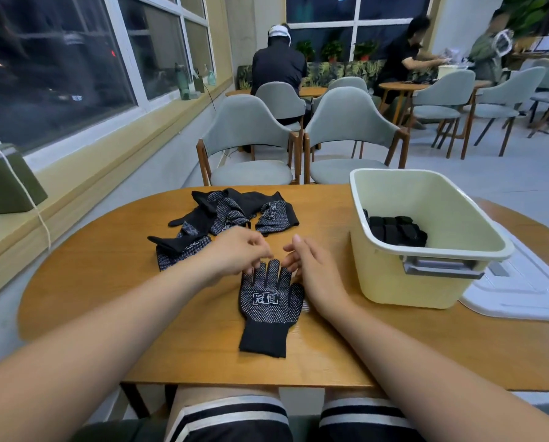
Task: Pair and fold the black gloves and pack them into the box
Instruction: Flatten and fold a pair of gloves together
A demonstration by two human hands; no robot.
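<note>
1. The table [107, 282] serves as a flat folding surface.
2. The box [426, 301] is kept within right reach, with folded gloves [394, 231] packed inside.
3. Loose gloves [222, 215] are heaped behind.
4. One dotted glove [271, 301] is laid flat for folding.
5. Its fingertips are touched by the hands: the left hand [235, 253] is curled, its grip unclear, and the right hand [314, 269] is loosely spread.

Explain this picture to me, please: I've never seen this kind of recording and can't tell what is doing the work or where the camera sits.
There is no machine here. A person works with bare hands, and the single picture comes from a camera worn on their head, looking forward and down. The left hand and right hand meet at the fingertips of a black glove lying flat on the wooden table; whether they pinch it is unclear. Behind it lies a pile of loose gloves. To the right stands a cream box with folded gloves already inside.
</note>
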